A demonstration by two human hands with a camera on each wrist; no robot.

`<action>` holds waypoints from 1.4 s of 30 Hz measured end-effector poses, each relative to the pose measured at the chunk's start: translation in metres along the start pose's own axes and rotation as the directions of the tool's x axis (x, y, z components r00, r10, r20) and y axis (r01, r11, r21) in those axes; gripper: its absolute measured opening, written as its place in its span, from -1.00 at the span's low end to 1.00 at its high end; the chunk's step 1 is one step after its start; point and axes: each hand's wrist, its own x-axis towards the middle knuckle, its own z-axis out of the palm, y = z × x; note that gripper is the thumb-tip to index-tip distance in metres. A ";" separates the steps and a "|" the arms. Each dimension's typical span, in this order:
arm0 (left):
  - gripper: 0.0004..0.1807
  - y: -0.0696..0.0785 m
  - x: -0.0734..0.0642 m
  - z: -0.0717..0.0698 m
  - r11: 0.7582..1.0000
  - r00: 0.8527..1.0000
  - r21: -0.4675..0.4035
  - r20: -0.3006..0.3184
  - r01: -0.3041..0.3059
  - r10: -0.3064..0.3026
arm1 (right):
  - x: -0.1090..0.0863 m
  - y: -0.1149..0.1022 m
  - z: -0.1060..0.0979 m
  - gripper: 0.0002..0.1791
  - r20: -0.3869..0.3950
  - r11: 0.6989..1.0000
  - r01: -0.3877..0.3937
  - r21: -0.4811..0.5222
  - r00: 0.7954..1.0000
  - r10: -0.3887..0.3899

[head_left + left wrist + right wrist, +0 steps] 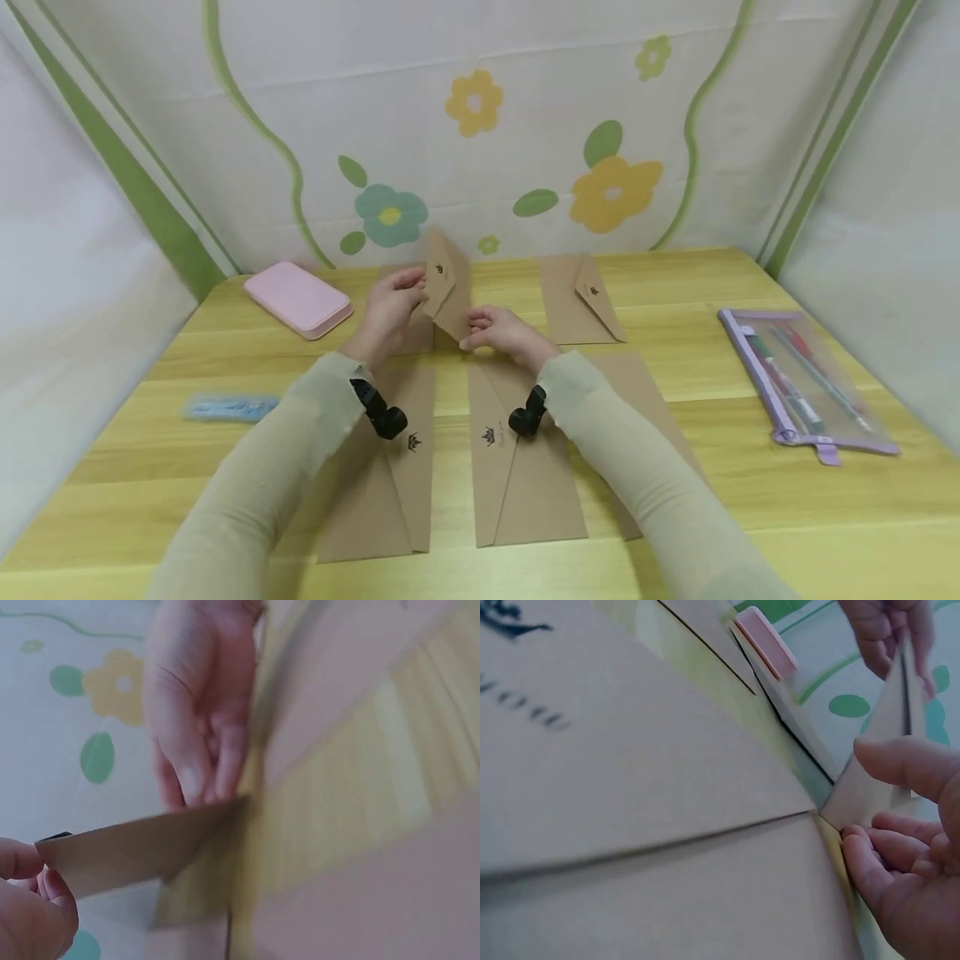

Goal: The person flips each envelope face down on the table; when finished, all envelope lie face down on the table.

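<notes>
A brown kraft envelope [452,292] with a small crown print on its flap stands raised and tilted near the back of the table. My left hand [392,307] pinches its left edge between thumb and fingers, as the left wrist view also shows. At the lower right corner, my right hand [504,331] holds the envelope with its thumb on one face and fingers curled at the bottom edge [907,847]. Behind the left hand lies another envelope [417,337], mostly covered. Two crown-printed envelopes, a left one [367,508] and a middle one [536,500], lie beneath the forearms.
One envelope [562,304] lies at the back right, another [648,400] partly under the right forearm. A pink case [296,298] sits back left, near a small blue item in clear wrapping [232,407]. A clear purple-edged pouch [806,379] with pens lies right. Floral cloth [525,125] hangs behind.
</notes>
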 end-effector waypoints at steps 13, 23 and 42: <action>-0.52 0.013 -0.006 0.044 0.992 0.998 0.108 0.012 -0.068 0.067 | 0.001 0.008 0.002 -0.12 -0.057 0.996 0.040 0.082 0.998 -0.035; -0.54 0.010 -0.004 0.052 0.992 0.995 0.082 -0.002 -0.096 0.097 | -0.015 -0.008 0.011 -0.18 -0.263 0.969 0.129 -0.210 0.947 -0.183; -0.55 0.006 -0.003 0.051 0.996 0.997 0.039 0.000 -0.077 0.077 | -0.019 -0.008 0.028 -0.69 -0.361 0.854 0.350 -0.384 0.794 -0.488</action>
